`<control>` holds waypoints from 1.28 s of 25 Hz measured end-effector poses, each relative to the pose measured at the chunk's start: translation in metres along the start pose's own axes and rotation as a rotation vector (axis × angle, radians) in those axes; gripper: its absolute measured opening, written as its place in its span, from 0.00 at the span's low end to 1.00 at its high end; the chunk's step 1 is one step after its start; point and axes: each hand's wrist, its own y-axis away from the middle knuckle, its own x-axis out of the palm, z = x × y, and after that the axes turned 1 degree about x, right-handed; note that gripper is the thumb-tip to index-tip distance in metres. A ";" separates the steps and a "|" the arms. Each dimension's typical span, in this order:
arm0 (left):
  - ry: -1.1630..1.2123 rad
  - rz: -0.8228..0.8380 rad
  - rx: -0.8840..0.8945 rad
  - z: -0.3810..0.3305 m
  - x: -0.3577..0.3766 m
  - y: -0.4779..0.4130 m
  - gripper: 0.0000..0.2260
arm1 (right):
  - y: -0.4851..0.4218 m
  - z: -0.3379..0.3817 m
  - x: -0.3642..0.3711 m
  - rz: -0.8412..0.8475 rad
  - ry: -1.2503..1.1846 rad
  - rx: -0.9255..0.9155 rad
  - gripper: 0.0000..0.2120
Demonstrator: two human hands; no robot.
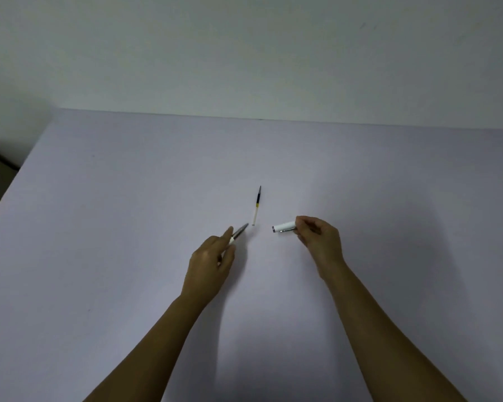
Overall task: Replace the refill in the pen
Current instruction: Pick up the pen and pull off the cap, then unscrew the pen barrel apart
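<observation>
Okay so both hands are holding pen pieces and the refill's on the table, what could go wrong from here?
The refill lies loose on the smooth table between the hands, so a nudge might roll it away. The left hand pinches the metal-tipped front section and the right hand the white barrel, so neither is free to pick up the refill.

I see the thin plastic refill [256,205] lying apart, dark tip pointing away, its tube going black, yellow, then clear-white toward me. The pen's metal-tipped white front section [238,234] angles toward the refill's near end (not touching). Its white cylindrical rear barrel [284,228] lies sideways to the right.
</observation>
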 end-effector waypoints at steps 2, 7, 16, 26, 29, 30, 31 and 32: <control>0.034 -0.033 -0.072 0.003 0.000 0.005 0.16 | -0.014 -0.006 0.005 0.061 0.237 -0.005 0.08; 0.047 -0.065 -0.192 -0.001 0.002 0.006 0.14 | -0.034 -0.015 0.024 0.144 0.579 -0.085 0.10; 0.176 -0.118 -0.294 0.003 0.004 0.006 0.14 | -0.038 -0.029 0.028 0.095 0.605 -0.098 0.11; 0.102 0.035 -0.136 -0.027 -0.033 -0.007 0.08 | 0.006 0.070 0.010 0.208 0.628 -0.447 0.11; 0.010 0.160 0.085 -0.033 -0.049 -0.012 0.09 | 0.033 0.107 0.008 0.450 0.698 -0.491 0.13; -0.016 0.196 0.163 -0.035 -0.053 -0.015 0.09 | 0.039 0.112 0.008 0.518 0.773 -0.499 0.14; -0.036 0.213 0.230 -0.038 -0.056 -0.017 0.10 | 0.044 0.116 0.008 0.577 0.872 -0.510 0.15; -0.051 0.212 0.278 -0.040 -0.058 -0.019 0.11 | 0.046 0.118 0.008 0.627 0.978 -0.515 0.16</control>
